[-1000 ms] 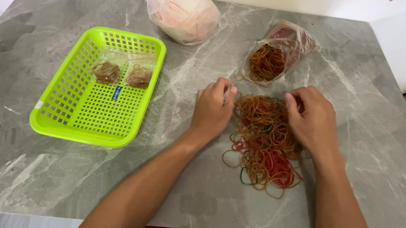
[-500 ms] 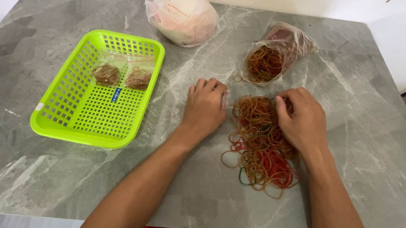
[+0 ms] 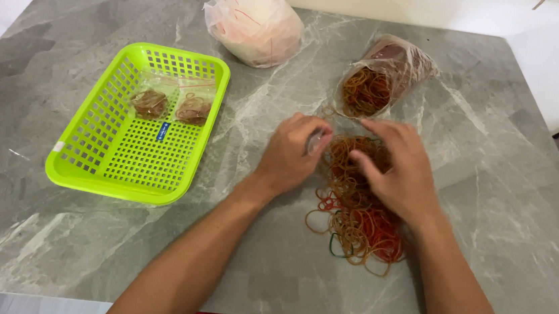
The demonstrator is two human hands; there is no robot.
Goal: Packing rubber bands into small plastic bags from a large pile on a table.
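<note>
where the loose pile of rubber bands (image 3: 356, 207) spreads over the grey marble table (image 3: 69, 253), it lies right of centre and runs from far to near, brown at its far end and red and orange toward the near edge. both hands sit at the far end of that pile. the left hand (image 3: 293, 155) comes in from the pile's left side, its fingers curled together around something small and clear at the fingertips; what that thing is cannot be made out. the right hand (image 3: 396, 174) hovers over the top of the pile from the right, fingers bent and slightly apart, touching or just above the bands; whether it pinches any cannot be told. the two hands are close together, fingertips nearly meeting above the brown bands, so the bulk of the pile lies nearer to the person than either grip.

just beyond the hands, a clear plastic bag of bands (image 3: 377, 85) lies on its side, its open mouth turned toward the pile. further left at the far edge sits a knotted white plastic bag (image 3: 254, 20). well apart to the left stands a lime-green mesh tray (image 3: 90, 161) holding two small packets of bands (image 3: 172, 107) side by side. nothing stands between the hands and the tray.
</note>
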